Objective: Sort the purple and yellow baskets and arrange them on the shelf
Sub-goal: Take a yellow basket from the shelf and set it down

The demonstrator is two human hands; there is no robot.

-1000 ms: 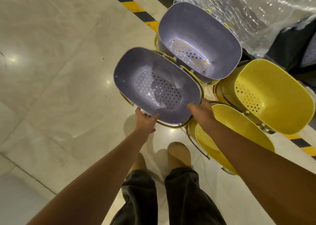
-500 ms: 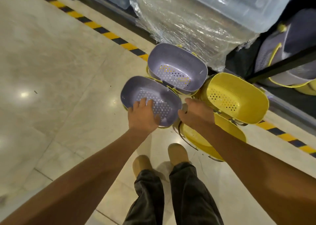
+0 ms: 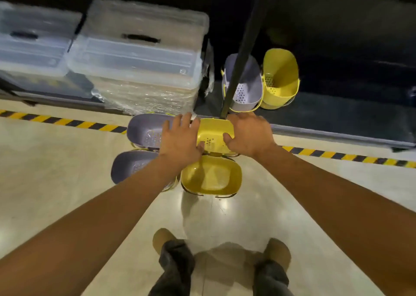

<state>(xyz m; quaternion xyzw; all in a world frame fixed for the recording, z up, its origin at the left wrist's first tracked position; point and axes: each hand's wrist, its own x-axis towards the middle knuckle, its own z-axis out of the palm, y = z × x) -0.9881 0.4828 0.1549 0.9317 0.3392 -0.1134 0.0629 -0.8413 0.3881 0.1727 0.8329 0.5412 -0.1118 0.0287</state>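
Several baskets stand on the floor in front of me. A yellow basket (image 3: 213, 135) is at the far middle, with my left hand (image 3: 180, 140) and my right hand (image 3: 249, 133) spread over its two sides, fingers straight. Whether they touch it I cannot tell. A second yellow basket (image 3: 211, 176) sits nearer to me. A purple basket (image 3: 144, 129) is to the far left and another purple basket (image 3: 132, 165) lies partly under my left forearm. On the low dark shelf (image 3: 337, 115) stand a purple basket (image 3: 245, 86) and a yellow basket (image 3: 281, 77).
Clear lidded plastic boxes (image 3: 139, 54) wrapped in film stand on the shelf at the left. A black upright post (image 3: 243, 48) crosses in front of the shelved purple basket. A yellow-black striped tape line (image 3: 67, 122) runs along the floor. My feet (image 3: 166, 239) are below.
I have straightened up, so the view rose and the shelf came into sight. My hands let go of the near purple basket and moved right, over the far yellow basket.
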